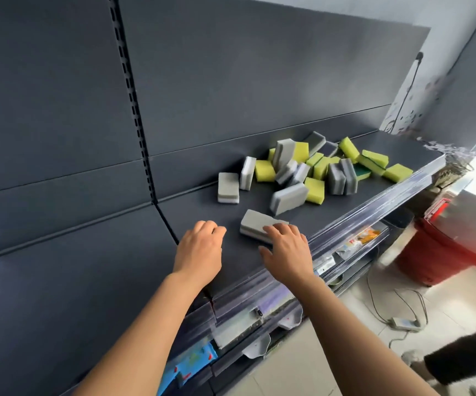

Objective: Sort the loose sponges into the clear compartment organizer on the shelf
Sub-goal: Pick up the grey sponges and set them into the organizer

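Now our right hand (285,250) rests spread fingers (277,232) on the grey sponge (254,222); left hand (199,247) curls empty. Next we should pinch it.

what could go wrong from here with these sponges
The grey sponge under the right hand lies near the front of the shelf; a clumsy pickup could push it off.
The yellow sponge at the far right of the pile sits at the edge too; disturbing the pile may knock it down.
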A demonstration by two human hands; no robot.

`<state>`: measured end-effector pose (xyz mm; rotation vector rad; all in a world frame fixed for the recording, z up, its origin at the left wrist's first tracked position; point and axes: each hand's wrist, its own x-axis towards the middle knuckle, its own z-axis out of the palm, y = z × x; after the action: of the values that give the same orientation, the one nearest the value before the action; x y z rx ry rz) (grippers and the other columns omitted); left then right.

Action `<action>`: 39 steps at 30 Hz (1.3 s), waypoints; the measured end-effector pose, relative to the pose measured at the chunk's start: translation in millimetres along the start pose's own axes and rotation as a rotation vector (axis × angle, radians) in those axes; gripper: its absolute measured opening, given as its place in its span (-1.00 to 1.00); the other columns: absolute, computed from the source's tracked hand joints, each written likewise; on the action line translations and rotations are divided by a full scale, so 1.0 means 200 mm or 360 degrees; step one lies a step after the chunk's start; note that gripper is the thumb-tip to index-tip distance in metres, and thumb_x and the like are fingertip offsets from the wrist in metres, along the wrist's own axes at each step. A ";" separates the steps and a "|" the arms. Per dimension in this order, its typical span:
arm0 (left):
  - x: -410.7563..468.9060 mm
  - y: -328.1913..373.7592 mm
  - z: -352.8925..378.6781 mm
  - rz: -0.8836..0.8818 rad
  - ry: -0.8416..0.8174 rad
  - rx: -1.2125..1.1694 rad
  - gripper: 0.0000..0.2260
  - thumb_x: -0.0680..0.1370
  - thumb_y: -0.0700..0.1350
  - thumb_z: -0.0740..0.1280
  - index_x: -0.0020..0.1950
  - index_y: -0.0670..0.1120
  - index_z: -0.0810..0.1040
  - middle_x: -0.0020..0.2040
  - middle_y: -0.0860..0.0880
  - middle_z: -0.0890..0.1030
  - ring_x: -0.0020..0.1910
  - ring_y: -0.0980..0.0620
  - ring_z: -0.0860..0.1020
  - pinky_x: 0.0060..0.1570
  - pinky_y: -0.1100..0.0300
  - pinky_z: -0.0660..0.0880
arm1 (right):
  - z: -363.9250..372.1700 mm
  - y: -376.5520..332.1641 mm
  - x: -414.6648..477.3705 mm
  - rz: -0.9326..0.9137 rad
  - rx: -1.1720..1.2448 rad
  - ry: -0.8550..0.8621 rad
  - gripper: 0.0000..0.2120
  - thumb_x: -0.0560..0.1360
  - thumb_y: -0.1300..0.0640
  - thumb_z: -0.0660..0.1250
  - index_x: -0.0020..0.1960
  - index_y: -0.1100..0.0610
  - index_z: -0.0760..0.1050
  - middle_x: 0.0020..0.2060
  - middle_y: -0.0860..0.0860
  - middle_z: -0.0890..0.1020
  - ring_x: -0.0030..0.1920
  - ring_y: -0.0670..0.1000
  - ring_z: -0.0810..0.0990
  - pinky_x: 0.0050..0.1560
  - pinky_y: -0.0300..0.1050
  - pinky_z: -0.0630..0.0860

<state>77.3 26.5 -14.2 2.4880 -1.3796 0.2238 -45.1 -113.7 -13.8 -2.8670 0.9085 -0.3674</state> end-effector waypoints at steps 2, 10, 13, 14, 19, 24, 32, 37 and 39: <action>0.11 0.03 0.05 0.0023 -0.0015 -0.0014 -0.74 0.52 -0.18 0.29 0.21 -0.11 0.47 0.17 -0.04 0.50 0.19 -0.06 0.41 0.08 0.08 0.41 | 0.02 0.07 0.09 0.0032 0.0009 -0.0074 -0.52 0.53 -0.05 0.24 0.40 0.02 0.26 0.38 0.02 0.33 0.39 0.09 0.22 0.32 -0.03 0.23; 0.45 0.11 0.23 -0.0272 -0.0355 -0.0229 -0.59 0.61 0.07 0.11 0.38 -0.13 0.28 0.27 -0.08 0.44 0.27 -0.07 0.36 0.14 0.06 0.38 | 0.12 0.25 0.34 0.0055 0.0238 -0.0280 -0.37 0.44 -0.12 0.34 0.42 0.05 0.24 0.23 0.06 0.41 0.26 0.10 0.35 0.22 -0.06 0.35; 0.53 0.12 0.25 -0.0520 -0.0392 -0.0527 -0.52 0.59 0.12 0.12 0.37 -0.17 0.32 0.29 -0.15 0.44 0.29 -0.12 0.35 0.18 0.04 0.33 | 0.12 0.27 0.40 -0.0022 0.0333 -0.0215 -0.40 0.40 -0.15 0.38 0.34 0.05 0.32 0.14 0.02 0.45 0.18 0.06 0.41 0.13 -0.10 0.38; 0.55 0.11 0.26 -0.0612 -0.0387 -0.0640 -0.55 0.58 0.13 0.15 0.31 -0.17 0.39 0.25 -0.17 0.47 0.26 -0.14 0.39 0.16 0.04 0.35 | 0.12 0.27 0.42 -0.0060 0.0338 -0.0206 -0.40 0.38 -0.17 0.39 0.32 0.05 0.34 0.13 0.01 0.46 0.16 0.05 0.41 0.11 -0.10 0.39; 0.62 0.09 0.26 -0.1112 -0.0154 -0.1557 -0.78 0.49 -0.07 0.37 0.11 -0.05 0.51 0.02 -0.05 0.59 -0.07 -0.01 0.57 -0.13 0.05 0.58 | 0.08 0.30 0.53 -0.0393 0.0345 0.0325 -0.65 0.41 -0.17 0.33 0.01 0.08 0.58 -0.04 0.03 0.54 -0.05 0.07 0.50 -0.13 -0.05 0.48; 0.63 0.10 0.21 -0.1228 0.0023 -0.1710 -0.76 0.51 -0.16 0.33 0.17 -0.06 0.53 0.02 -0.03 0.60 -0.11 0.05 0.56 -0.27 0.19 0.53 | 0.02 0.39 0.66 -0.0374 -0.0091 0.0007 -0.53 0.40 0.20 0.29 0.30 0.02 0.44 0.34 0.07 0.40 0.38 0.14 0.26 0.30 0.06 0.18; 0.53 0.17 0.14 -0.1357 0.0309 -0.1701 -0.74 0.52 -0.16 0.31 0.19 0.02 0.52 -0.01 0.03 0.58 -0.09 0.09 0.53 -0.25 0.22 0.50 | 0.02 0.42 0.73 -0.0625 -0.0055 -0.0021 -0.56 0.44 0.15 0.31 0.31 -0.02 0.42 0.08 0.03 0.55 0.13 0.14 0.44 0.05 0.00 0.32; 0.40 0.21 0.08 -0.1422 0.0512 -0.1698 -0.75 0.51 -0.18 0.34 0.15 0.05 0.54 0.02 0.04 0.58 -0.04 0.08 0.55 -0.20 0.22 0.51 | -0.02 0.35 0.72 -0.0656 0.0489 0.0128 -0.66 0.50 0.08 0.31 0.27 0.02 0.48 -0.04 0.06 0.56 0.02 0.15 0.48 -0.10 -0.01 0.41; 0.34 0.22 0.05 -0.1444 0.0589 -0.1669 -0.78 0.50 -0.20 0.35 0.10 0.05 0.55 -0.01 0.04 0.59 -0.08 0.08 0.54 -0.24 0.23 0.48 | -0.03 0.30 0.70 -0.0665 0.0691 0.0115 -0.69 0.51 0.07 0.31 0.25 0.02 0.49 -0.05 0.04 0.55 0.02 0.11 0.48 -0.13 -0.07 0.41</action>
<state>76.2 -53.1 1.9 1.7517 -0.0334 -0.1935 30.3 -243.5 8.1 -2.6195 0.1869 -0.6214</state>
